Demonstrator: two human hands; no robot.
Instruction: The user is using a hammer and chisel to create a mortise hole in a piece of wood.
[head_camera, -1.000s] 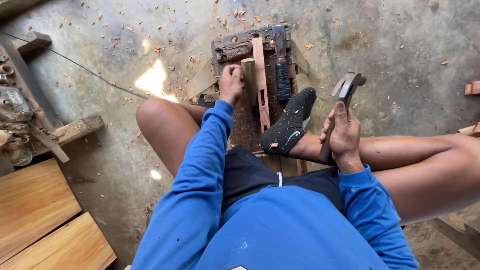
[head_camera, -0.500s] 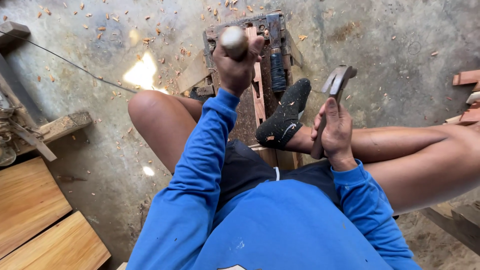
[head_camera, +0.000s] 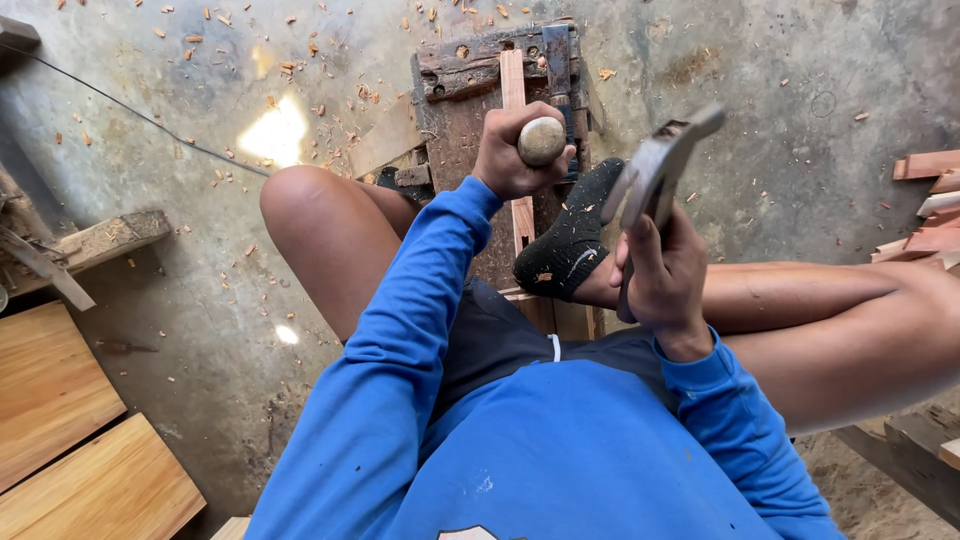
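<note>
My left hand (head_camera: 508, 155) grips a tool with a rounded pale wooden handle end (head_camera: 541, 140), held upright over a thin reddish wood strip (head_camera: 514, 90) that lies along a dark, worn wooden work block (head_camera: 460, 110). My right hand (head_camera: 665, 275) is closed around the shaft of a metal hammer (head_camera: 660, 165), its head raised and tilted to the upper right. A foot in a black sock (head_camera: 572, 240) rests on the block beside the strip. My sleeves are blue.
Bare knees flank the block on a grey concrete floor (head_camera: 800, 90) strewn with wood chips. Pale wooden boards (head_camera: 70, 440) lie at lower left, a rough timber piece (head_camera: 100, 240) at left, and reddish wood offcuts (head_camera: 930, 200) at the right edge.
My left hand has lifted off the strip, bringing the round-handled tool up towards me. The hammer in my right hand has risen and tilted further forward.
</note>
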